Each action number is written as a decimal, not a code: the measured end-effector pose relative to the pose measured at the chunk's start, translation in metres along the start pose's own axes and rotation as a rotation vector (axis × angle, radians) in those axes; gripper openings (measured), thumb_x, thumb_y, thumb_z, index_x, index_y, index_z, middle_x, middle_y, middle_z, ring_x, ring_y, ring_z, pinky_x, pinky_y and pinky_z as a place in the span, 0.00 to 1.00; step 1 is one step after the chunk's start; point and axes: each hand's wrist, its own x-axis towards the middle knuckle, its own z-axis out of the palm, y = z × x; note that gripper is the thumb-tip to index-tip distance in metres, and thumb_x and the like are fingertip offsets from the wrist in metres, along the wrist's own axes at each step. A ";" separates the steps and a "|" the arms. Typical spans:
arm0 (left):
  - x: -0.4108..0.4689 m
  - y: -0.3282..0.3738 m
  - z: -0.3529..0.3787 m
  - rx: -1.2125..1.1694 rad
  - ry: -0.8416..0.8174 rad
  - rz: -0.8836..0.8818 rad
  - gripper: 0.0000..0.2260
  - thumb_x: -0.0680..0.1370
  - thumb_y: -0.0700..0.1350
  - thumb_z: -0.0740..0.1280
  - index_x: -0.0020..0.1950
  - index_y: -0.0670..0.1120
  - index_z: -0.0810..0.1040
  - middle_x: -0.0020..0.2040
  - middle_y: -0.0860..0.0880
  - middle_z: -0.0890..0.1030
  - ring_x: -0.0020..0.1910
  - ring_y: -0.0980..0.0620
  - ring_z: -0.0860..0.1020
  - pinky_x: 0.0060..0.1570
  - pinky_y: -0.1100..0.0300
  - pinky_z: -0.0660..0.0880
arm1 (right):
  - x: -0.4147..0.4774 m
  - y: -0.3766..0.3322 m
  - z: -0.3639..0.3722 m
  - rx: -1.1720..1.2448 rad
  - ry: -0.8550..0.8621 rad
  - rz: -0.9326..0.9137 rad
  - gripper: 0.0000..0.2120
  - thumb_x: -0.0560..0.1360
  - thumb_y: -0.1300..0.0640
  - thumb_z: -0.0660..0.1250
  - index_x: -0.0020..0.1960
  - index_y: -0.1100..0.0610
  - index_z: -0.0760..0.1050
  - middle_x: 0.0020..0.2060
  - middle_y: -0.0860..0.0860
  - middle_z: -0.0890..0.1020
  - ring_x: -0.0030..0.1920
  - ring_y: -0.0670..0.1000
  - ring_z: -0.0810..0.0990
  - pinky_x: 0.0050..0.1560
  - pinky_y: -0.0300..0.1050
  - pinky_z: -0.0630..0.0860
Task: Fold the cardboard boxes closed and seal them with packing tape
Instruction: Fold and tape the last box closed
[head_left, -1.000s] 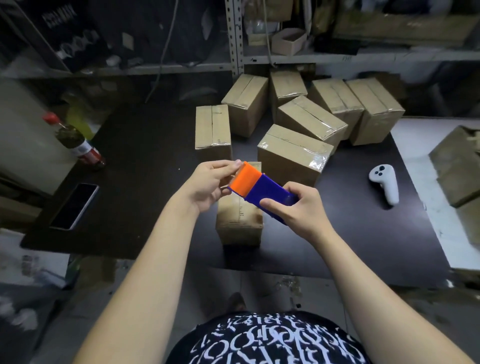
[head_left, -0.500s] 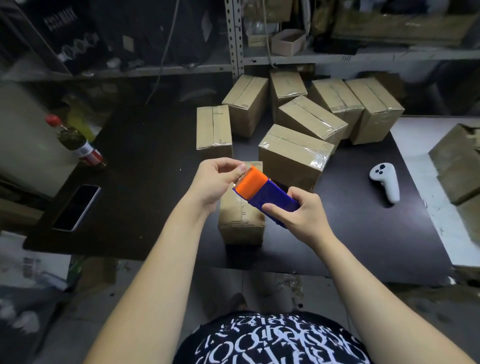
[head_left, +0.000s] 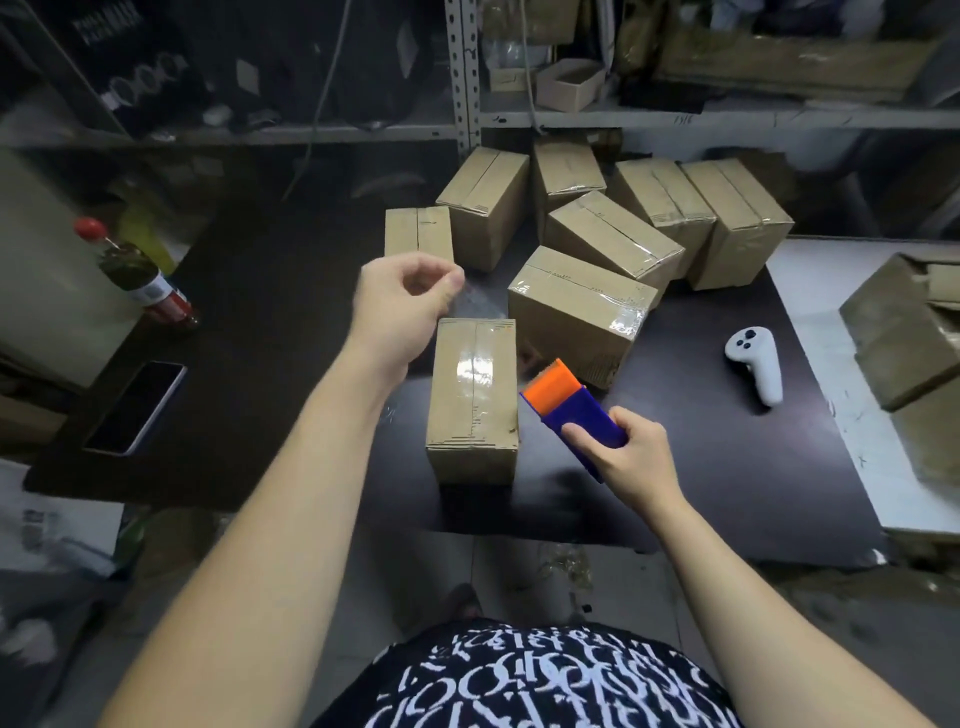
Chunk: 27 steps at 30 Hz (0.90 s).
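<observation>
A small closed cardboard box (head_left: 470, 447) stands near the front edge of the black table (head_left: 291, 291). Clear tape (head_left: 474, 368) shines along its top seam. Just beyond the box's far edge, my left hand (head_left: 402, 306) pinches a loose end of clear tape (head_left: 477, 300) between thumb and fingers. My right hand (head_left: 631, 457) grips a blue tape dispenser with an orange head (head_left: 563, 402), held to the right of the box, head pointing up and left. Whether tape still runs from the box to the dispenser I cannot tell.
Several taped boxes (head_left: 582, 306) are piled at the back of the table. A white controller (head_left: 756, 369) lies at the right, a phone (head_left: 137, 405) and a red-capped bottle (head_left: 137, 273) at the left. Flattened cardboard (head_left: 904, 332) sits on a white surface at the right. Shelving runs behind.
My hands have drawn apart: the left went up and away past the box's far edge with the tape end, the right pulled the dispenser down to the right of the box.
</observation>
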 end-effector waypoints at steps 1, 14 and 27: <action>-0.003 0.003 0.003 0.027 -0.024 0.023 0.04 0.79 0.43 0.73 0.48 0.52 0.84 0.44 0.52 0.84 0.45 0.56 0.82 0.47 0.61 0.80 | 0.001 -0.001 0.000 -0.009 0.002 0.020 0.19 0.70 0.46 0.79 0.34 0.54 0.73 0.29 0.48 0.78 0.29 0.44 0.73 0.30 0.34 0.67; -0.044 0.001 0.036 -0.219 -0.190 0.208 0.01 0.79 0.38 0.73 0.48 0.43 0.84 0.41 0.53 0.82 0.39 0.49 0.76 0.41 0.51 0.75 | 0.018 0.005 -0.004 -0.236 0.236 0.517 0.29 0.72 0.31 0.69 0.33 0.57 0.72 0.34 0.55 0.80 0.41 0.62 0.79 0.39 0.49 0.72; -0.075 -0.002 0.025 -0.387 -0.153 -0.067 0.05 0.79 0.40 0.72 0.54 0.42 0.85 0.45 0.48 0.84 0.39 0.57 0.79 0.40 0.66 0.75 | 0.010 0.004 0.028 -0.442 0.216 0.101 0.17 0.80 0.44 0.64 0.46 0.56 0.82 0.44 0.54 0.82 0.47 0.58 0.81 0.44 0.47 0.71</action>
